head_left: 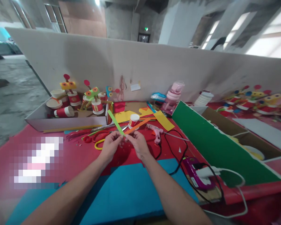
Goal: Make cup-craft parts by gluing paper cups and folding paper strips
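My left hand pinches the lower end of a green paper strip, which slants up to the left. Fingers of my right hand close on an orange paper strip that slants up to the right. The two strips meet at an angle between my fingertips; how they join there is too small to make out. Just beyond them stands a small red and white paper cup. Scissors with red and yellow handles lie left of my left hand. To the right of my right hand rests a pink glue gun.
A white box at the left holds paper-cup figures. Yellow paper lies behind the glue gun. On the right are a green-sided box, a purple power strip and loose cables. Blue sheets cover the front.
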`<action>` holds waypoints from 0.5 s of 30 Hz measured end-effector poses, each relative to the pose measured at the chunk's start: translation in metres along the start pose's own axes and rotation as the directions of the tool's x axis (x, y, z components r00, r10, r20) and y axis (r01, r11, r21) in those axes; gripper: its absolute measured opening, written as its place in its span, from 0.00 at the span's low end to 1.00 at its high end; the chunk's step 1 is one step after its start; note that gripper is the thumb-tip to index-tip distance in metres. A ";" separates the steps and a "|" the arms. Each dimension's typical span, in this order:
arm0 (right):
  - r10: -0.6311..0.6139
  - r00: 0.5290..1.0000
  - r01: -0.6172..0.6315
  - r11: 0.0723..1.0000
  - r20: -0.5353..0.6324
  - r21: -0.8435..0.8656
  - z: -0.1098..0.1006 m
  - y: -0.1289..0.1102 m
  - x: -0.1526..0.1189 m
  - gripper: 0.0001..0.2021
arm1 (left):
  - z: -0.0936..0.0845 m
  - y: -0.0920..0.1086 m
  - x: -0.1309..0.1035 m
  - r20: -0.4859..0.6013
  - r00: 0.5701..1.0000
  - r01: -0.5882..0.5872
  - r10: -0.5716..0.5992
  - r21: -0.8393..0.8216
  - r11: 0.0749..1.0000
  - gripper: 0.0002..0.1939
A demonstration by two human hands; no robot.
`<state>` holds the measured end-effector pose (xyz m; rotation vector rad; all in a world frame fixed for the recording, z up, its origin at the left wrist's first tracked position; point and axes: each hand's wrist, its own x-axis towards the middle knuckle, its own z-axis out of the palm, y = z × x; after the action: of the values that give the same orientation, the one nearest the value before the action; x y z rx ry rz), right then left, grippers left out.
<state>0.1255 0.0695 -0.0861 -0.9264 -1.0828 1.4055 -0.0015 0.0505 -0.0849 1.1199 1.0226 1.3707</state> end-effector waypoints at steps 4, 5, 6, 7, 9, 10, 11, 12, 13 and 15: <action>-0.006 1.000 0.007 1.000 0.021 -0.026 -0.002 0.003 0.000 0.09 | 0.000 0.001 0.000 0.006 1.000 0.002 -0.002 0.009 1.000 0.09; -0.010 1.000 0.011 0.999 0.019 -0.035 -0.002 0.003 0.000 0.09 | 0.000 0.001 0.000 0.007 1.000 0.005 -0.005 0.005 1.000 0.09; -0.014 1.000 0.015 0.999 0.019 -0.045 -0.003 0.004 0.001 0.10 | 0.000 0.001 0.000 0.004 1.000 0.009 -0.009 0.001 1.000 0.10; -0.015 1.000 0.017 0.999 0.025 -0.051 -0.003 0.005 0.001 0.10 | 0.000 0.001 0.000 0.000 1.000 0.014 -0.014 -0.001 1.000 0.10; -0.004 0.999 0.006 0.999 0.038 -0.045 -0.003 0.006 0.002 0.10 | 0.000 0.000 0.000 -0.006 1.000 0.017 -0.017 0.003 1.000 0.10; 0.005 0.999 -0.004 0.999 0.043 -0.036 -0.003 0.006 0.002 0.10 | 0.000 0.000 0.001 -0.005 1.000 0.016 -0.016 0.007 1.000 0.10; 0.015 0.999 -0.014 1.000 0.042 -0.026 -0.003 0.007 0.002 0.10 | -0.001 0.000 0.001 -0.002 1.000 0.016 -0.016 0.012 1.000 0.10; 0.022 0.999 -0.021 1.000 0.035 -0.022 -0.004 0.007 0.002 0.10 | -0.001 -0.001 0.001 0.000 1.000 0.015 -0.015 0.020 1.000 0.11; 0.025 0.999 -0.025 0.999 0.025 -0.026 -0.004 0.007 0.002 0.11 | -0.002 -0.001 0.002 0.002 1.000 0.015 -0.015 0.027 1.000 0.11; 0.021 1.000 -0.021 0.998 0.007 -0.052 -0.005 0.008 0.002 0.11 | -0.002 -0.002 0.002 0.004 1.000 0.017 -0.017 0.035 0.999 0.11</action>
<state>0.1273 0.0724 -0.0952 -0.9724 -1.1227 1.4049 -0.0034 0.0527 -0.0867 1.1372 1.0539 1.3411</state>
